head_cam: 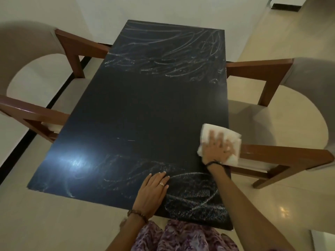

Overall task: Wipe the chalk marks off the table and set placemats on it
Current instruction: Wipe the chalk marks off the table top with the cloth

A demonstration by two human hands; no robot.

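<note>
On the left, the left hand (154,189) lies flat with fingers straight on the dark worktop (145,109), likely bracing the reach. Chalk marks (190,194) remain in 2 bands, near and far. At the right edge, the right hand (217,147) presses a white cloth (206,131) down, fingers spread to cover more surface. No placemats show.

We saw a dark table (145,105) top, smooth and faintly glossy, with powdery chalk marks (181,57) toward twelve o'clock. The white cloth (210,131) at three o'clock looked soft; the chairs (262,69) showed polished reddish wood and matt fabric.
</note>
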